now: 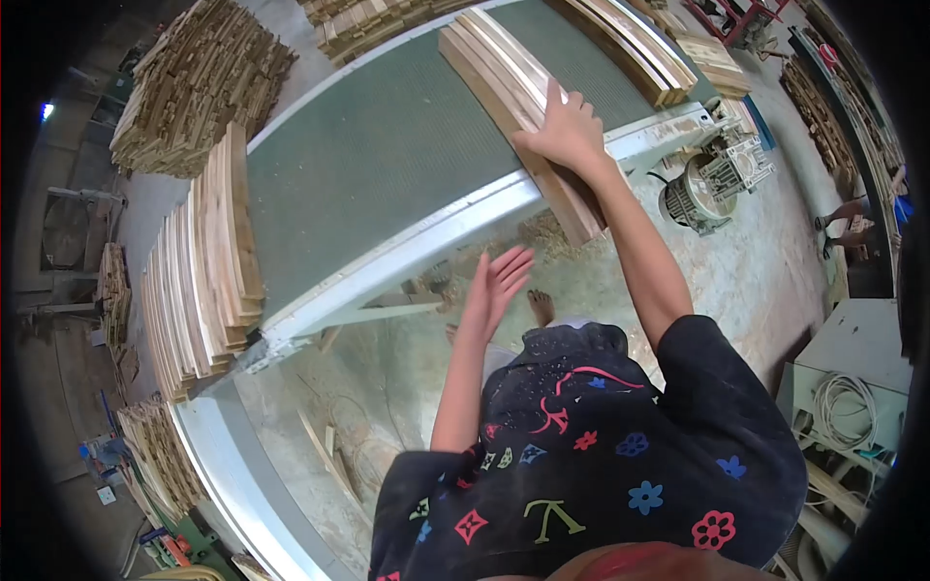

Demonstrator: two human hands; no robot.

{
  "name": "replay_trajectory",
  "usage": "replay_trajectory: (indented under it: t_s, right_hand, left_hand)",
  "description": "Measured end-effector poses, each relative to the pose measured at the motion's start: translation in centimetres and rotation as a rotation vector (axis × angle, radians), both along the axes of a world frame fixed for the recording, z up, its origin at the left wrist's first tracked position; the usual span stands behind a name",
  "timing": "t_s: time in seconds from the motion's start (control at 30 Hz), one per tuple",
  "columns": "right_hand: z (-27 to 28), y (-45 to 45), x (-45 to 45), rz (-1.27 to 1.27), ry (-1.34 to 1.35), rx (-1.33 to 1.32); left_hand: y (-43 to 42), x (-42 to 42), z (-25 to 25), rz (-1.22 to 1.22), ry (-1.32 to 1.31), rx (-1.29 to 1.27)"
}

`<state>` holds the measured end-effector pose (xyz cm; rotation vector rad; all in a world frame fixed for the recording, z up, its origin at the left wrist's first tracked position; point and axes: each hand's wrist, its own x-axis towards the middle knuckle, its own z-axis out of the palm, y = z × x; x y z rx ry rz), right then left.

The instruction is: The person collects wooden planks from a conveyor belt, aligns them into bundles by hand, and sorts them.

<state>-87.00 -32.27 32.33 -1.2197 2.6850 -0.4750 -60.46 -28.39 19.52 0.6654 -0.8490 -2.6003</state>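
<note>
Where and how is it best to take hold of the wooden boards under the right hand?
Probably by the near end of the wooden boards, from the person's side, squeezing both long sides: this end juts past the metal rail, so its sides look reachable.

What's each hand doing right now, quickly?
Left hand: open, fingers extended, holding nothing visible.
Right hand: laid across the wooden boards, fingers spread; whether it grips them cannot be told.
</note>
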Motion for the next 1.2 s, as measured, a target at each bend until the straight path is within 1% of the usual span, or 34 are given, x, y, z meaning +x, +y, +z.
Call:
replay_trajectory:
  t_s: [0.07, 0.1, 0.13, 0.17, 0.2, 0.23, 0.3, 0.33, 0.43, 0.47, 0.57, 0.67, 0.77, 0.87, 1.0, 1.1, 1.2]
  right_hand:
    - [0.0, 2.3, 2.3, 0.007, -0.006, -0.038]
    - [0.1, 4.1, 4.1, 0.012, -0.007, -0.058]
    - [0.7, 6.1, 6.0, 0.035, 0.001, -0.037]
    - [1.2, 8.4, 7.9, 0.059, 0.006, -0.013]
    - [1.2, 10.9, 9.4, 0.113, 0.012, -0.072]
    - [1.1, 12.9, 10.1, 0.165, 0.018, -0.135]
    - [0.7, 14.9, 10.0, 0.218, -0.112, -0.27]
    - [0.5, 15.6, 9.6, 0.245, -0.179, -0.332]
    - [-0.7, 15.2, 6.8, 0.218, -0.53, -0.333]
    - [-1.4, 15.1, 6.5, 0.172, -0.612, -0.372]
    - [-2.9, 15.3, 7.3, 0.067, -0.845, -0.46]
    - [-2.8, 15.4, 8.1, 0.062, -1.16, -0.564]
    - [-2.9, 15.7, 8.1, 0.065, -1.276, -0.577]
    - [-2.9, 16.0, 7.2, 0.105, -1.292, -0.486]
    - [-4.3, 15.8, 6.6, 0.135, -1.33, -0.5]
    - [-3.7, 15.2, 6.5, 0.183, -1.316, -0.501]
    - [-3.8, 14.7, 6.4, 0.138, -1.214, -0.421]
  left_hand:
    - [0.8, -4.5, -0.7, -0.092, 0.244, 0.271]
    - [1.4, -5.9, 0.7, -0.03, 0.197, 0.327]
    - [2.1, -7.2, 3.2, 0.035, 0.152, 0.387]
    - [2.8, -7.9, 4.4, 0.102, 0.104, 0.451]
    - [3.7, -7.7, 4.0, 0.12, 0.137, 0.436]
    - [4.5, -7.3, 4.7, 0.151, 0.119, 0.408]
    - [5.8, -6.5, 6.7, 0.208, 0.076, 0.361]
    - [5.5, -6.2, 6.4, 0.156, 0.104, 0.348]
    - [5.2, -5.3, 4.9, 0.117, 0.067, 0.368]
    - [5.3, -5.4, 4.7, 0.143, 0.051, 0.377]
    - [5.2, -5.1, 4.7, 0.155, -0.038, 0.308]
    - [5.4, -4.5, 4.6, 0.162, -0.063, 0.267]
    - [5.5, -4.4, 4.7, 0.162, -0.035, 0.277]
    - [5.5, -3.6, 2.8, 0.084, 0.138, 0.383]
    - [6.5, -3.2, 1.6, 0.138, 0.169, 0.425]
    - [6.5, -2.5, 1.6, 0.114, 0.203, 0.459]
    - [6.6, -1.9, 0.4, 0.129, 0.289, 0.584]
